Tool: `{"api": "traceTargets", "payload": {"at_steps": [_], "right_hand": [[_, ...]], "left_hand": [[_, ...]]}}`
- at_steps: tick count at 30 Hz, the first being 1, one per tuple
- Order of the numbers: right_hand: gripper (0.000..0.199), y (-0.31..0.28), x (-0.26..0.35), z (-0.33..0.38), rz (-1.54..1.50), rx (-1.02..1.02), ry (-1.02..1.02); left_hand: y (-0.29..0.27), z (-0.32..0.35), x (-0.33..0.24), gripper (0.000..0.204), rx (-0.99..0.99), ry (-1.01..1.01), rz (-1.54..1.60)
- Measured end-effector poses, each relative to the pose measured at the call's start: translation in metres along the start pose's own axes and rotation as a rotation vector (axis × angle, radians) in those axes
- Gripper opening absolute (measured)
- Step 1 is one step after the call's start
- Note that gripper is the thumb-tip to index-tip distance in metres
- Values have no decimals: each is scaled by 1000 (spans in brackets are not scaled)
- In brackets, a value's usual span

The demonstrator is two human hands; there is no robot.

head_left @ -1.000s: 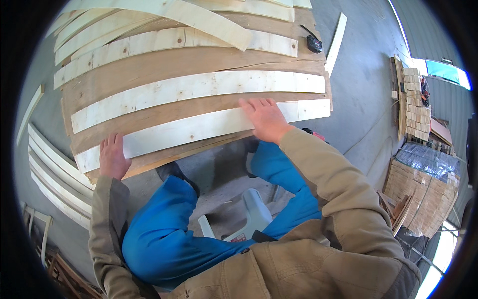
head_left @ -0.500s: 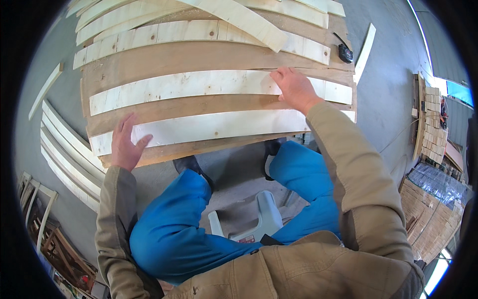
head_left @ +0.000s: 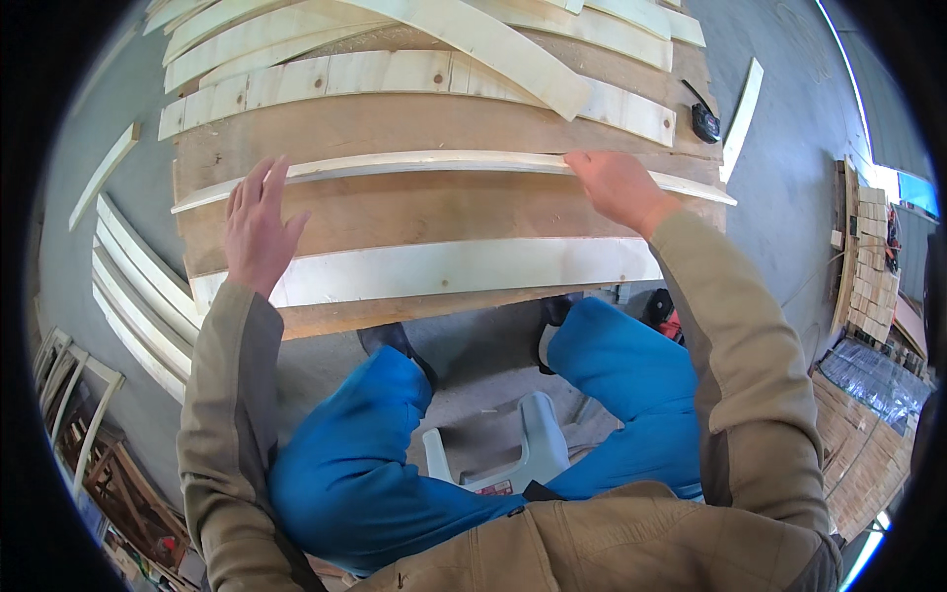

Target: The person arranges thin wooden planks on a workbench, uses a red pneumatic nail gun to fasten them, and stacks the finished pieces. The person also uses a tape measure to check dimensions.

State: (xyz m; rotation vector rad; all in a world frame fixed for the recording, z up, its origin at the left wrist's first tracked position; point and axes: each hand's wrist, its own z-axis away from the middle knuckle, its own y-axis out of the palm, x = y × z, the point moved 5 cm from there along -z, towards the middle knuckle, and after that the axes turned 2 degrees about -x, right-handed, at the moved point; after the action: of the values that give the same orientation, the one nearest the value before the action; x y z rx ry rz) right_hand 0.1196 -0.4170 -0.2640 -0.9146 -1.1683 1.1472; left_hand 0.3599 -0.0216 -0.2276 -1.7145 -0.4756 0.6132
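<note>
A long pale wooden slat stands tipped up on its narrow edge across a brown board tabletop. My right hand pinches it right of its middle, the thumb side hidden. By the slat's left part, my left hand is open, its fingers stretched over the slat; whether they touch it I cannot tell. Closer to me, a second pale slat lies flat along the near edge of the board.
Several more slats lie overlapping at the far side, one slanting across. A black tape measure sits at the far right corner. Long strips lie on the floor at left. A pale stool stands between my legs; wood blocks are stacked at right.
The middle slat has gone from lying flat to standing on its edge, held by my right hand. My left hand has moved away from the near slat, up to the middle one.
</note>
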Motion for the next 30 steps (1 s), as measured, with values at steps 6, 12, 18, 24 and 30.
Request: {"api": "traceTargets", "payload": {"at_steps": [6,12,18,24,30], "right_hand": [[11,5,-6,0,22,-96,33],[10,-2,-4,2,17,-164,61],[19,-42,-4,22,-30,-243,69],[19,-87,17,71,-103,-328,66],[22,-122,39,144,-236,-215,281]], "left_hand": [[26,-38,12,17,156,-47,7],[24,-38,13,9,53,25,10],[-11,-30,4,12,-11,93,11],[-71,-3,-25,9,-90,101,13],[-149,27,-70,18,-94,97,129]]}}
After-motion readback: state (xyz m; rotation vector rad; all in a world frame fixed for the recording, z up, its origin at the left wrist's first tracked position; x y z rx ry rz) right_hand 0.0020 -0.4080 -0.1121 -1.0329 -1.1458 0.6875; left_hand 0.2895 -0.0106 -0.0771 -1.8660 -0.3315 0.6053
